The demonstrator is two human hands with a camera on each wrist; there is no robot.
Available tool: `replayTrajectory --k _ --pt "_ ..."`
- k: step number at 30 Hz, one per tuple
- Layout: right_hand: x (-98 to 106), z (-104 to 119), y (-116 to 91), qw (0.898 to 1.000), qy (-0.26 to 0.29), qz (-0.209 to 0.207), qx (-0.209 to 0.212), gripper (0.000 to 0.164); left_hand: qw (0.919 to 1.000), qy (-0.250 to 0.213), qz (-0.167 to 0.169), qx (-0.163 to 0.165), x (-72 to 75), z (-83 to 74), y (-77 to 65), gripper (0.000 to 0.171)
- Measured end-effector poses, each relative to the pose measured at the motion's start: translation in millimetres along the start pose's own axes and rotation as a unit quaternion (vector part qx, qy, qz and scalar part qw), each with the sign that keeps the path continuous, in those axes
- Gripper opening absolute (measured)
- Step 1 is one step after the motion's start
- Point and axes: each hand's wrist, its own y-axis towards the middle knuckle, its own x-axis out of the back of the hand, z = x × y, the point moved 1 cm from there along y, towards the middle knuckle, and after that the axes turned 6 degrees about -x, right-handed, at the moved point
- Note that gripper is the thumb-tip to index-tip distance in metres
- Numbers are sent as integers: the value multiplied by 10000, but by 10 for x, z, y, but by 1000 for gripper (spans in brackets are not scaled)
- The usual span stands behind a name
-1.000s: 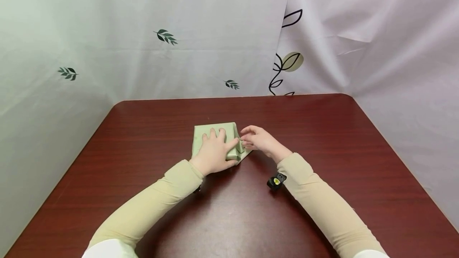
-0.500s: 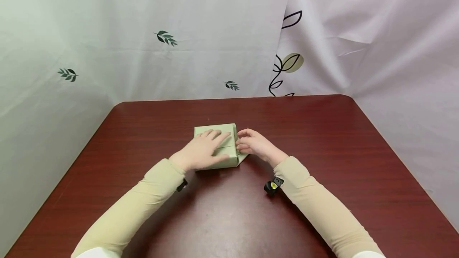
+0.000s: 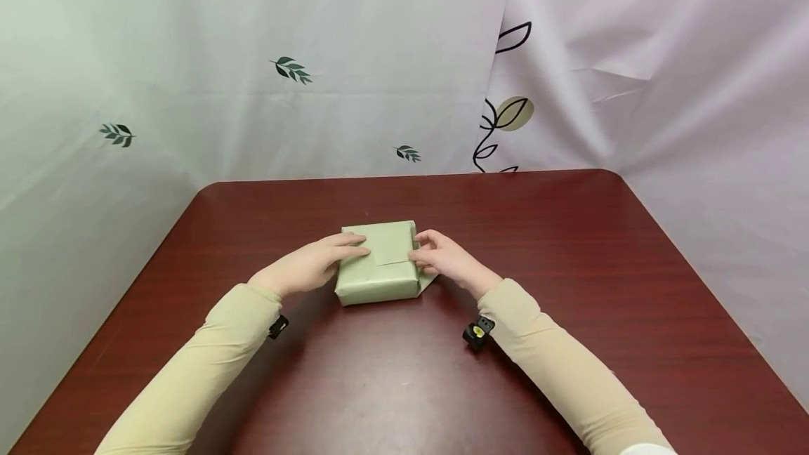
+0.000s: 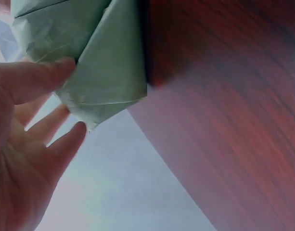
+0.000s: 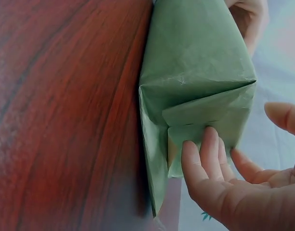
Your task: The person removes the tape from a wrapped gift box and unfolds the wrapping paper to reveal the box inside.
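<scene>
A flat box wrapped in pale green paper [image 3: 379, 279] lies on the table, a paper seam across its top. My left hand [image 3: 303, 267] rests at its left side, fingertips on the top. In the left wrist view, the thumb [image 4: 65, 70] touches the folded left end, where the paper narrows into a pointed fold. At the opposite end, my right hand [image 3: 445, 258] presses its fingertips on folded-in paper [image 5: 205, 110], its thumb held apart from the box. A loose bottom flap [image 5: 154, 159] sticks out along the tabletop there.
The dark red wooden table [image 3: 404, 385] extends around the box. Pale curtains [image 3: 379, 55] with leaf prints hang behind and on both sides. A black wrist camera [image 3: 478, 332] sits under the right sleeve cuff.
My left hand has slid left from the top of the box to its left side, uncovering the seam. My right hand has moved slightly left against the right end.
</scene>
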Motion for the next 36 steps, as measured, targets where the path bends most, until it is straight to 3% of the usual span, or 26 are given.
replayTrajectory --k 6,13,21,29,36 --pt "77 44 8 9979 -614 -137 158 50 9965 615 -262 -508 -15 -52 21 48" --pt "153 102 58 9865 -1571 -213 419 44 9963 538 -209 -642 -100 -239 105 46" --pt "183 167 137 9654 -2521 -171 640 48 9970 622 -269 -378 -264 -440 262 48" --pt "218 165 235 9420 -3184 3 1065 51 9932 1069 -321 341 -365 -676 454 49" --pt "230 132 305 9373 -3201 195 1363 51 9927 1064 -255 516 -377 -835 573 49"
